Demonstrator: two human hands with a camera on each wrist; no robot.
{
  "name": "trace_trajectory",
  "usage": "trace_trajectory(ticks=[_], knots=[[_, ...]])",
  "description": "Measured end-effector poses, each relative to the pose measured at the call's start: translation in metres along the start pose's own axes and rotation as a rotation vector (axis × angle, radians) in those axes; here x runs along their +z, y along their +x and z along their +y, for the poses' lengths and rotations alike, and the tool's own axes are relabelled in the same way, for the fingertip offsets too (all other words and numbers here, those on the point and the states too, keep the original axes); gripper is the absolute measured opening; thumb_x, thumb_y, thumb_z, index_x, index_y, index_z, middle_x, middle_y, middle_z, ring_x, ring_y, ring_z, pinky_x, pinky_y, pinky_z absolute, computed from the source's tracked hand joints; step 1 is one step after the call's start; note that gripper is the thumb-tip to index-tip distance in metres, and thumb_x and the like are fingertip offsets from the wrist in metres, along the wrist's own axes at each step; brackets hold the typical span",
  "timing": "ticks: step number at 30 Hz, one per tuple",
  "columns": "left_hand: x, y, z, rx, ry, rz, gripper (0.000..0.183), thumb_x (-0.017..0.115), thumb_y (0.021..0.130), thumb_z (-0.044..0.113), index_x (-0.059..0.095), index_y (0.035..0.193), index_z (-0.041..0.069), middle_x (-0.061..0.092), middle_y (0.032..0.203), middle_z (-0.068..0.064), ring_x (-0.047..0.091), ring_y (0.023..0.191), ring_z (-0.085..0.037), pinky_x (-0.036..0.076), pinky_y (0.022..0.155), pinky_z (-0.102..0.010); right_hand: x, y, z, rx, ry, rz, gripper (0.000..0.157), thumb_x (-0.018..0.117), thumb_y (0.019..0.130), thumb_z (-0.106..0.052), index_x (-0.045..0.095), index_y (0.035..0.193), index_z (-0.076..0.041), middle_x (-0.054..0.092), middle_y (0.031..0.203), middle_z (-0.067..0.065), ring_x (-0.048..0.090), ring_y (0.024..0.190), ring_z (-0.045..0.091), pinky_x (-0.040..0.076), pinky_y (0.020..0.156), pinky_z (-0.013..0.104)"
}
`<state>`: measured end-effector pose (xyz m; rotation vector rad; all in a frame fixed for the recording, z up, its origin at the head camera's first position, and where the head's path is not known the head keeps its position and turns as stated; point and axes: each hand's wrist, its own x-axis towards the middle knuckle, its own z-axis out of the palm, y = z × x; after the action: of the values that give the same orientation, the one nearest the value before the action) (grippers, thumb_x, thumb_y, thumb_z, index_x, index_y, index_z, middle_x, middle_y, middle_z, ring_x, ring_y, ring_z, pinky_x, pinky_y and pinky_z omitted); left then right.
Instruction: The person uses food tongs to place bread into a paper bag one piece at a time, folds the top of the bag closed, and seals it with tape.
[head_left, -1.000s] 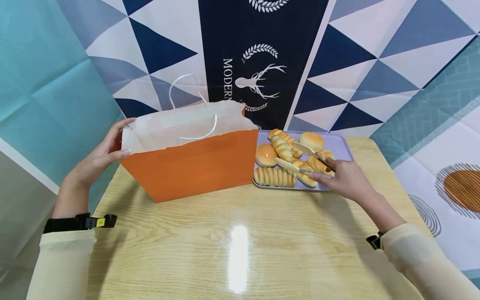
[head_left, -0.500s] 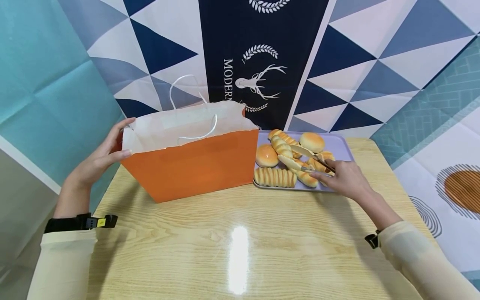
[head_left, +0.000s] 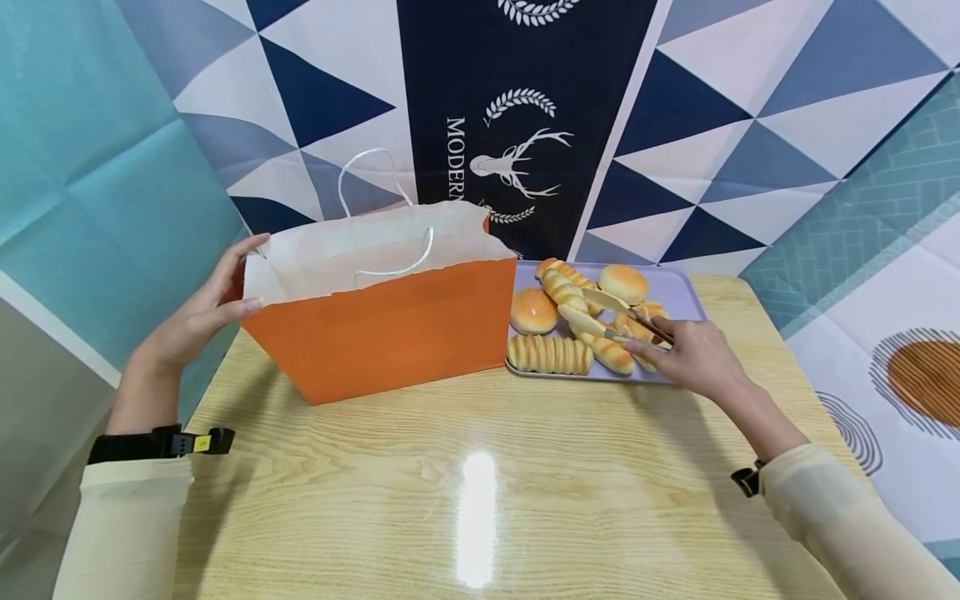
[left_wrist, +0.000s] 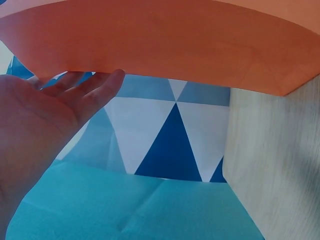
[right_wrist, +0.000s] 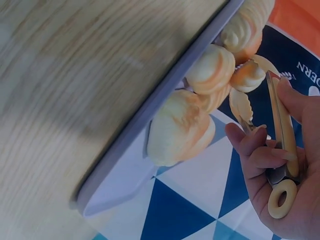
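An orange paper bag (head_left: 382,333) with a white inside and white cord handles stands on the table at the left. My left hand (head_left: 197,315) holds its left side at the rim, thumb in front and fingers behind; in the left wrist view that hand's fingers (left_wrist: 102,90) reach along the orange paper. Cream-tipped tongs (head_left: 583,322) are in my right hand (head_left: 701,358), over a lilac tray (head_left: 678,292) of bread. The tong tips stand apart around the end of a ridged roll (head_left: 564,292). A small roll end (right_wrist: 248,76) shows between them in the right wrist view.
Round buns (head_left: 623,284) and several ridged rolls crowd the tray, one long roll (head_left: 551,354) along its front edge. The tray is close against the bag's right side. A patterned cloth wall (head_left: 322,100) rises behind the wooden table (head_left: 390,483).
The tong tips have come closer together, the lower one moving slightly up and right at the ridged roll. My left hand and the bag have stayed in place.
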<state>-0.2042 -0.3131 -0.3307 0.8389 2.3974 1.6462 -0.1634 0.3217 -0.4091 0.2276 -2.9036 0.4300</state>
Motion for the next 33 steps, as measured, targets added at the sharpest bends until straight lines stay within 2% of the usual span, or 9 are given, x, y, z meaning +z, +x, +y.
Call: trace_trajectory(ticks=[5, 10, 12, 17, 21, 23, 26, 31, 33], knots=[[0.000, 0.000, 0.001, -0.013, 0.007, 0.002, 0.073, 0.043, 0.096, 0.009, 0.008, 0.158, 0.024, 0.026, 0.143, -0.012, 0.029, 0.123, -0.029, 0.031, 0.094, -0.034, -0.010, 0.001, -0.002, -0.031, -0.019, 0.029, 0.072, 0.066, 0.085, -0.058, 0.068, 0.121, 0.004, 0.072, 0.077, 0.017, 0.052, 0.051, 0.022, 0.043, 0.050, 0.042], [0.000, 0.000, -0.001, 0.000, -0.005, -0.006, 0.072, 0.042, 0.096, 0.008, 0.008, 0.159, 0.022, 0.026, 0.143, -0.012, 0.030, 0.123, -0.029, 0.033, 0.094, -0.028, -0.026, 0.004, -0.009, -0.037, -0.024, 0.056, 0.067, 0.069, 0.084, -0.056, 0.068, 0.120, 0.001, 0.061, 0.059, 0.009, 0.045, 0.046, 0.021, 0.035, 0.046, 0.036], [-0.001, 0.001, -0.002, 0.006, -0.008, -0.008, 0.072, 0.042, 0.096, 0.007, 0.009, 0.159, 0.021, 0.027, 0.142, -0.012, 0.030, 0.123, -0.029, 0.034, 0.093, -0.024, -0.033, 0.006, -0.015, -0.046, -0.028, 0.073, 0.063, 0.070, 0.084, -0.056, 0.070, 0.114, -0.001, 0.054, 0.054, 0.006, 0.043, 0.045, 0.020, 0.032, 0.045, 0.036], [-0.001, 0.001, -0.002, 0.001, -0.014, -0.010, 0.073, 0.042, 0.096, 0.007, 0.008, 0.159, 0.023, 0.025, 0.143, -0.012, 0.029, 0.123, -0.029, 0.031, 0.094, -0.031, -0.054, 0.012, -0.030, -0.107, -0.034, 0.151, 0.056, 0.072, 0.082, -0.054, 0.071, 0.108, -0.005, 0.059, 0.058, 0.006, 0.040, 0.041, 0.017, 0.030, 0.041, 0.034], [-0.001, 0.001, -0.002, -0.007, -0.020, -0.010, 0.073, 0.042, 0.096, 0.007, 0.008, 0.159, 0.024, 0.024, 0.144, -0.013, 0.028, 0.124, -0.029, 0.029, 0.095, -0.036, -0.071, 0.016, -0.043, -0.167, -0.028, 0.210, 0.049, 0.075, 0.083, -0.046, 0.072, 0.111, -0.005, 0.066, 0.065, 0.006, 0.038, 0.040, 0.017, 0.029, 0.040, 0.034], [-0.001, 0.001, -0.002, -0.009, -0.017, -0.010, 0.073, 0.043, 0.096, 0.008, 0.008, 0.159, 0.024, 0.024, 0.144, -0.012, 0.028, 0.124, -0.028, 0.029, 0.095, -0.037, -0.079, 0.017, -0.050, -0.180, -0.017, 0.219, 0.053, 0.075, 0.083, -0.044, 0.071, 0.118, -0.003, 0.068, 0.069, 0.007, 0.037, 0.038, 0.016, 0.028, 0.040, 0.034], [-0.001, 0.000, -0.002, -0.011, -0.013, -0.009, 0.073, 0.043, 0.096, 0.008, 0.008, 0.159, 0.024, 0.024, 0.145, -0.010, 0.028, 0.124, -0.028, 0.029, 0.095, -0.038, -0.088, 0.020, -0.062, -0.208, -0.004, 0.238, 0.056, 0.075, 0.083, -0.043, 0.070, 0.122, -0.004, 0.068, 0.069, 0.006, 0.036, 0.035, 0.015, 0.028, 0.038, 0.034], [-0.001, 0.000, -0.001, -0.018, -0.020, -0.011, 0.073, 0.042, 0.097, 0.008, 0.008, 0.159, 0.025, 0.024, 0.146, -0.009, 0.028, 0.126, -0.027, 0.027, 0.098, -0.042, -0.100, 0.026, -0.085, -0.285, -0.009, 0.277, 0.038, 0.076, 0.083, -0.043, 0.072, 0.107, -0.014, 0.061, 0.062, 0.000, 0.036, 0.035, 0.012, 0.028, 0.036, 0.033], [-0.002, 0.000, -0.001, -0.021, -0.026, -0.012, 0.073, 0.042, 0.097, 0.008, 0.007, 0.159, 0.025, 0.023, 0.146, -0.009, 0.028, 0.126, -0.027, 0.027, 0.098, -0.042, -0.104, 0.028, -0.094, -0.306, -0.013, 0.286, 0.039, 0.076, 0.083, -0.043, 0.073, 0.109, -0.014, 0.059, 0.060, -0.001, 0.035, 0.035, 0.012, 0.028, 0.036, 0.032]])
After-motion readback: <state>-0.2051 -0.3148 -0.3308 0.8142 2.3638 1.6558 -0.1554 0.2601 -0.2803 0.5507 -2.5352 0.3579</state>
